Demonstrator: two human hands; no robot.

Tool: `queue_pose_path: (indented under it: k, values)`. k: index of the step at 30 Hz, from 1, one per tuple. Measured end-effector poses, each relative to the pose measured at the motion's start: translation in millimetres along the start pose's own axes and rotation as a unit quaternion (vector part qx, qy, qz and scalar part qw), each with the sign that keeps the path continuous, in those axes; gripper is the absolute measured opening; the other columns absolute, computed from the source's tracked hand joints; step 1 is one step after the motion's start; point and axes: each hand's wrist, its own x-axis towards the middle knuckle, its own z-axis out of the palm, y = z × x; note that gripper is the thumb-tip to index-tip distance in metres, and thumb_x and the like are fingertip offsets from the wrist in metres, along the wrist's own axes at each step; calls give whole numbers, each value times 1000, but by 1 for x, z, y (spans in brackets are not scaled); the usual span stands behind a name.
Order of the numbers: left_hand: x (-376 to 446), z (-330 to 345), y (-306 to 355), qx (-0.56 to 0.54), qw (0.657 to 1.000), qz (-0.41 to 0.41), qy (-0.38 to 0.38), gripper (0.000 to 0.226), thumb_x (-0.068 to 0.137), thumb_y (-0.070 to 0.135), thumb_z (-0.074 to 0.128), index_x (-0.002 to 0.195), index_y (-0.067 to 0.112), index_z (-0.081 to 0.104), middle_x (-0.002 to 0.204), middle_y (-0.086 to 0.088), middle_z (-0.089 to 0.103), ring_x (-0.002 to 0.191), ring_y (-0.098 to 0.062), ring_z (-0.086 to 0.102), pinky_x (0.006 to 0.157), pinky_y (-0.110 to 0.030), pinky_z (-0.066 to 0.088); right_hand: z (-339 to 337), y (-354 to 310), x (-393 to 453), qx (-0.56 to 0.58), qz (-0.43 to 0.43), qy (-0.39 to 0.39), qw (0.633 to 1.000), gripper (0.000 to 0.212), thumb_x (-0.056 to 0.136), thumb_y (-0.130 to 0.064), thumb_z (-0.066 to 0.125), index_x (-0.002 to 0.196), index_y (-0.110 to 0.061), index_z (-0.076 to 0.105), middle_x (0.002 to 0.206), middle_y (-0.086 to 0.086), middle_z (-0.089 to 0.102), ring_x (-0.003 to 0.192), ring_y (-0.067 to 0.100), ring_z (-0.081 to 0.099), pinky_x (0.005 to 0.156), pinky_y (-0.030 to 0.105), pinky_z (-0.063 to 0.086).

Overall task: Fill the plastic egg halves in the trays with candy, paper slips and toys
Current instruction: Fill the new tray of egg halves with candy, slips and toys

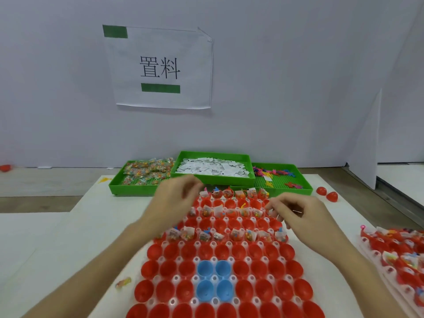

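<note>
Egg halves (213,251) in the clear tray (176,281) are filled only in alternate far rows around the fingertips. Rows nearer than the fingers, red and four blue, wait empty. Left hand (176,198) is blurred, grip unclear; right hand (296,212) fingers curl, pinching something small I cannot identify.

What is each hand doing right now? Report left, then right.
Left hand: blurred, fingers curled above the white tray of red plastic egg halves; contents cannot be told.
Right hand: fingers pinched together; what it holds cannot be told.
</note>
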Motion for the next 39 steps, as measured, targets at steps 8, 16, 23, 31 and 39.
queue_pose_path:
  k: [8,16,23,31,39]
  values:
    - [47,-45,-137,288,937,-150,-130,39,111,29,37,139,15,63,144,-12,59,138,-30,47,114,-39,34,35,-10,6,31,-28,-21,999,21,100,-27,61,87,-33,76,76,-10,72,74,9,68,68,20,54]
    - [65,-52,-128,311,931,-143,-123,21,97,18,70,116,12,76,119,-10,73,110,-27,65,91,-34,50,41,-5,6,52,-23,-7,998,22,100,-23,61,87,-33,76,76,-6,72,72,11,68,63,20,56]
    - [75,-56,-111,282,935,-167,-139,26,85,3,80,111,2,76,107,-13,76,103,-28,70,88,-35,56,41,1,6,50,-20,-7,998,23,101,-23,61,87,-35,76,74,-7,71,70,9,68,60,17,56]
    - [60,-43,-110,418,896,-110,-101,16,102,19,61,112,7,63,99,-10,73,90,-30,69,70,-38,55,41,3,5,41,-23,-1,999,23,101,-23,61,88,-33,76,75,-6,72,71,11,69,64,17,55]
    - [40,-41,-120,304,947,-95,33,18,91,6,68,107,12,75,100,-5,77,100,-29,67,76,-39,52,38,-2,5,66,-13,17,998,23,102,-19,59,89,-29,76,74,-3,72,69,10,68,66,17,55]
